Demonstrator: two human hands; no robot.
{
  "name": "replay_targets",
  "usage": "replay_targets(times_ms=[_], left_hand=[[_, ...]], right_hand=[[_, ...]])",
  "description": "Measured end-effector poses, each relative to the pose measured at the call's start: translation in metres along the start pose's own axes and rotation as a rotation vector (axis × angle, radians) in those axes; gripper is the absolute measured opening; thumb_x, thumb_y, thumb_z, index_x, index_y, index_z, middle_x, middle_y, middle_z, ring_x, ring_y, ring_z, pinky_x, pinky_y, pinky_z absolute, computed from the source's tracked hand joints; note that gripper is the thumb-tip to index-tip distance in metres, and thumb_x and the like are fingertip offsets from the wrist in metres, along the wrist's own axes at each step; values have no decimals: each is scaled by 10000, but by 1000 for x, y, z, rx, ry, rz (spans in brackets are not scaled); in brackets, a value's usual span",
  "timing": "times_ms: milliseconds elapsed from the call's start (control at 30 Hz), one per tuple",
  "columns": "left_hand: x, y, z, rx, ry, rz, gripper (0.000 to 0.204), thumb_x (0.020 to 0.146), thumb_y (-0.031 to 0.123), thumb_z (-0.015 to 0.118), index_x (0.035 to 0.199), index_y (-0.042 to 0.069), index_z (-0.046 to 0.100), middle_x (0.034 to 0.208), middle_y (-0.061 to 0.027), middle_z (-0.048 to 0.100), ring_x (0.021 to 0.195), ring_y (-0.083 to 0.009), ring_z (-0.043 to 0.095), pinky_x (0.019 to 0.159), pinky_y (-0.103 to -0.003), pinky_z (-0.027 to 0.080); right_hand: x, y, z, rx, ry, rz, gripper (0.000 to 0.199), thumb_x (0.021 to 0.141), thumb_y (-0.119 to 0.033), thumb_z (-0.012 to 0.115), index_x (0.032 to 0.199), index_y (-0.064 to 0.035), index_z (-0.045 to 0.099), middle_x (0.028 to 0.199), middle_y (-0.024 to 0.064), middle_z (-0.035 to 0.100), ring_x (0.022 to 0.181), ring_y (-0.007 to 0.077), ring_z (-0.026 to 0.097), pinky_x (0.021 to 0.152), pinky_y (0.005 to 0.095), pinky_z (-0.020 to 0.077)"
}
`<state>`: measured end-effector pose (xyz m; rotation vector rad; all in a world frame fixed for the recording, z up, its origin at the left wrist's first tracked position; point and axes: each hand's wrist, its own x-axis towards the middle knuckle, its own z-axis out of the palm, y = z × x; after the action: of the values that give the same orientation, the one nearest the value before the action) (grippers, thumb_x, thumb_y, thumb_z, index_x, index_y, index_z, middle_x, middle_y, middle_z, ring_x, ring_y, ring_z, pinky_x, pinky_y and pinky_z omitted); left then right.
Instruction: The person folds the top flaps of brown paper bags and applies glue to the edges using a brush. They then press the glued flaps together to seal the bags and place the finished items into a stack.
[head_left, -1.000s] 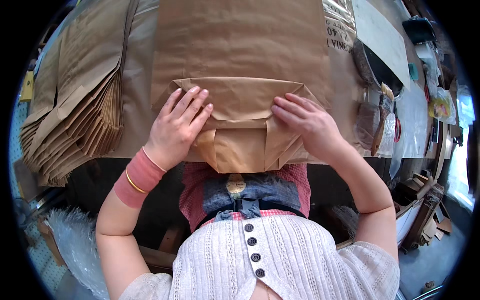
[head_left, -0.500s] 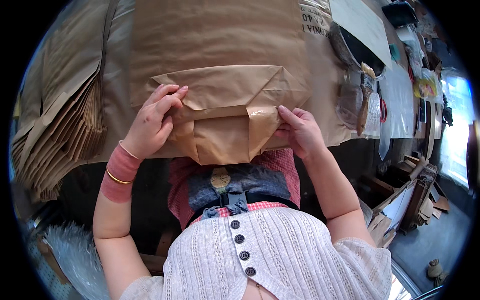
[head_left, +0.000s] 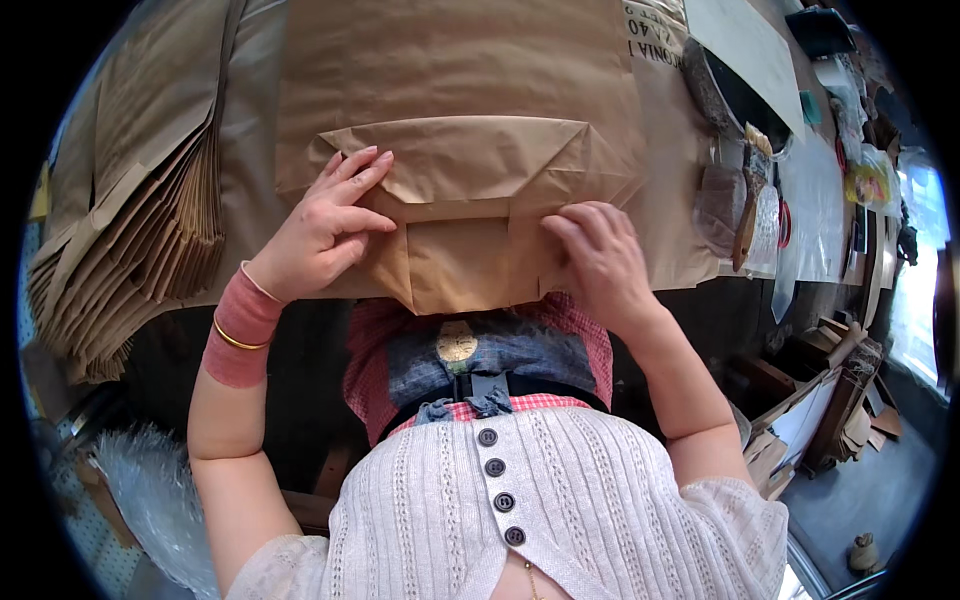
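Observation:
A brown kraft paper bag (head_left: 455, 262) lies in front of me with its near end folded. One folded flap (head_left: 450, 158) lies across the far side of this end, and the near panel reaches the table edge. My left hand (head_left: 330, 222) rests on the left side of the folds with its fingers stretched and spread. On the right side, my right hand (head_left: 608, 262) lies over the paper with bent fingers, palm down and slightly blurred. Its thumb is hidden, and no pinch on the paper shows.
A fanned stack of brown paper bags (head_left: 150, 215) stands at the left. To the right lie a brush (head_left: 750, 200), a dark bowl (head_left: 735, 90), red-handled scissors (head_left: 785, 222) and clear plastic wrapping (head_left: 812, 205). Cardboard and boxes (head_left: 820, 400) sit below the table at the right.
My right hand has let go of the bag's right corner and turned palm down over the folds. The right side fold lies flatter. My left fingers have spread further apart.

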<state>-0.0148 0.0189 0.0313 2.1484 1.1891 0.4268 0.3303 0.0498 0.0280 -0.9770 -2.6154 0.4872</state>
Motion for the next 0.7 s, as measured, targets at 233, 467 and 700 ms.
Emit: replay_targets(times_ms=[233,467,700], left_hand=[[-3,28,-2,211,-30,-24,456,585,142,706,1032,81,636,1519,-231,281,1431,-401,200,1151,-512,193],[-11,21,2,266,93,39,425,573,137,740,957,21,600,1456,-254,372,1377,-432,306,1127,-504,262],[9,7,-19,-106,196,-99,140,679,42,734,770,9,633,1146,-133,594,1134,-312,531,950,-374,423]], right_hand=[[0,9,8,-39,89,-99,453,637,-125,688,1071,-47,586,1022,102,608,958,289,610,839,405,504],[4,24,14,172,210,50,172,718,-77,707,879,-45,654,903,70,657,804,273,650,665,352,530],[47,36,-11,375,103,172,124,736,-108,747,812,-40,676,877,61,619,838,222,581,692,319,484]])
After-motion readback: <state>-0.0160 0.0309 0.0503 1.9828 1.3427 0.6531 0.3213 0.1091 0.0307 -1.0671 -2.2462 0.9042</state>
